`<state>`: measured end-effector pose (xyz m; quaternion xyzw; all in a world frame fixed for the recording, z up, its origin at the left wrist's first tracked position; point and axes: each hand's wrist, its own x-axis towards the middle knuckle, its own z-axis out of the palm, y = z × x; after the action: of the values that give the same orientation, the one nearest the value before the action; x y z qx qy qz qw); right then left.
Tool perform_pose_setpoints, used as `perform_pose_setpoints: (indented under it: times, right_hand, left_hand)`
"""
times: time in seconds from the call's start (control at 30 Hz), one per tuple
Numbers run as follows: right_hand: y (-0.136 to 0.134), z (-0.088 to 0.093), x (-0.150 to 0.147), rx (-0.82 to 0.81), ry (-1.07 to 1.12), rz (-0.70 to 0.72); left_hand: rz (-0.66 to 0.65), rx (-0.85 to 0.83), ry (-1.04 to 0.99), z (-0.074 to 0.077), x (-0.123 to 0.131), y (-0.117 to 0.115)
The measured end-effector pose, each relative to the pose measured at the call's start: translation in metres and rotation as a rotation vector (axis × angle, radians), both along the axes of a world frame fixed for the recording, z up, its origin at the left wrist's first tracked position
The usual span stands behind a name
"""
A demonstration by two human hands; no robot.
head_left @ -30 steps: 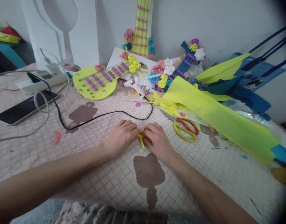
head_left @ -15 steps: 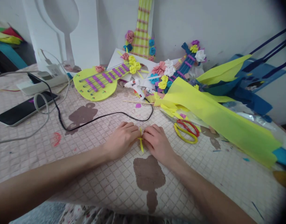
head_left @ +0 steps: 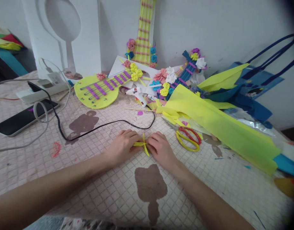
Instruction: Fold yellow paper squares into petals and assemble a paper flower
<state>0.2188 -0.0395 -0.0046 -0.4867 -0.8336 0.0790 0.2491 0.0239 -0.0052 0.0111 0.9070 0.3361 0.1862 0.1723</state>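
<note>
Low over the table's near middle, my left hand (head_left: 124, 144) and my right hand (head_left: 162, 147) face each other. Between them is a small cross of narrow yellow paper strips (head_left: 144, 147). The fingers of my left hand are closed on its left arm. My right hand's curled fingers pinch its right end, mostly hidden by them. To the right of my right hand lie scissors (head_left: 188, 140) with a red and a yellow handle. A white glue gun (head_left: 138, 95) rests farther back.
A black cord (head_left: 113, 122) crosses the table beyond my hands. A yellow paper guitar (head_left: 96, 102) lies at the back. Long yellow crepe paper (head_left: 221, 127) spreads to the right. A dark phone (head_left: 24, 116) and a white power strip (head_left: 36, 94) are at left.
My left hand has drawn slightly left, so more of the yellow cross shows between my hands. The view has shifted slightly, moving the background down and left.
</note>
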Motion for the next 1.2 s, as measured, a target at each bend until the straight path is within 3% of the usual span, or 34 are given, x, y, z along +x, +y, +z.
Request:
perform_pose_setpoints:
  times: [0.43,0.73,1.07,1.2]
  right_hand:
    - [-0.0053,0.0029,-0.0027,-0.006,0.033,-0.006]
    - [-0.005,0.0049,-0.0056,0.009,-0.043,0.036]
    - [-0.0024,-0.002,0.0,-0.013,0.05,0.025]
    - [-0.0035,-0.0008,0.0006,-0.009,0.058,0.028]
  left_hand:
    - [-0.026,0.11,0.003,-0.0068,0.0047,-0.0014]
    - [-0.122,0.207,0.033,0.0014,0.0041,0.0005]
    - [-0.06,0.01,-0.059,-0.0047,-0.0023,0.0044]
    - [-0.054,0.005,-0.086,-0.0027,-0.0014,0.0035]
